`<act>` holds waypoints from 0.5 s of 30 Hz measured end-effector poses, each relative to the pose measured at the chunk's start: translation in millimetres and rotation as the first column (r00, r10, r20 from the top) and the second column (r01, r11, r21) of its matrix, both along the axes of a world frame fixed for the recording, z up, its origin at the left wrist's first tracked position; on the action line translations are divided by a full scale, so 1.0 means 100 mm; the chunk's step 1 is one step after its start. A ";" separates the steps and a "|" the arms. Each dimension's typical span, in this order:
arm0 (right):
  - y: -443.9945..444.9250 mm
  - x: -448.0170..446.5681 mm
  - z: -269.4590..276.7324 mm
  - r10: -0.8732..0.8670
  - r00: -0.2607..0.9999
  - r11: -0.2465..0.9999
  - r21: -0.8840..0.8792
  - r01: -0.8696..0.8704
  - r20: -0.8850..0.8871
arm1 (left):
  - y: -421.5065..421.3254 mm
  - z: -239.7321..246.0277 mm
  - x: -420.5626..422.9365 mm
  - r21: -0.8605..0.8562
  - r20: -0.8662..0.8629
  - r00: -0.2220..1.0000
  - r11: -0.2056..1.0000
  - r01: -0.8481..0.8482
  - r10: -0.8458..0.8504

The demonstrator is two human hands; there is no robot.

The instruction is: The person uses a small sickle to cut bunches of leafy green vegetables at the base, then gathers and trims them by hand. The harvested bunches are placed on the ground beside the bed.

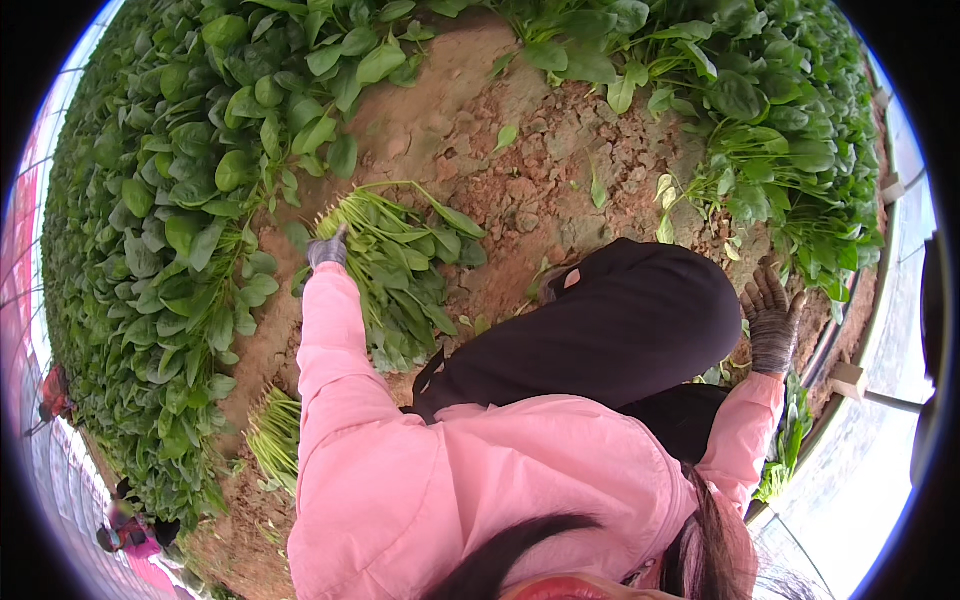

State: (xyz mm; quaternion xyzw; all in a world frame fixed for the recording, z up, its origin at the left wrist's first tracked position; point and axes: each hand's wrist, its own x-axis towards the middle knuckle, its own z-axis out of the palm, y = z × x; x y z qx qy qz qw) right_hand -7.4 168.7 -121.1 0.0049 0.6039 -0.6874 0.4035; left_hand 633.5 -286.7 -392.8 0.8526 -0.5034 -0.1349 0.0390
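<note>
My left hand [328,249], in a grey glove, is at the stem end of a pile of cut spinach-like leafy greens [397,262] lying on the soil. Its palm and most fingers are hidden, so its grip cannot be told. Bare of any object, my right hand [770,315] is in a dirty grey glove with fingers spread, beside my bent knee and just below the standing greens at the right. A second bunch of greens [276,439] lies on the ground beyond my left forearm, partly covered by the sleeve.
Dense leafy plants [150,225] stand along the left; more plants [787,150] curve round the right. Between them is cracked brown soil [517,165] with loose leaves. Another bunch [787,442] lies behind my right arm, near a pale block [848,381]. Other people [135,536] are far at lower left.
</note>
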 end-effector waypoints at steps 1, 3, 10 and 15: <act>0.03 0.03 0.01 0.041 0.999 0.999 -0.030 -0.041 -0.017 | -0.02 -0.03 0.05 0.119 0.070 0.990 0.986 0.115 -0.124; 0.07 0.08 0.01 -0.022 1.000 0.999 -0.045 0.021 -0.013 | -0.01 -0.10 0.06 0.398 0.276 0.895 0.889 0.226 -0.351; 0.12 0.33 0.31 0.004 0.999 0.916 -0.402 0.011 0.037 | -0.30 -0.33 0.16 0.593 -0.034 0.733 0.577 0.562 -0.679; 0.79 0.51 0.69 -0.159 0.981 0.778 -0.626 0.055 -0.112 | -1.01 -0.06 0.01 0.531 0.078 0.726 0.645 0.549 -0.683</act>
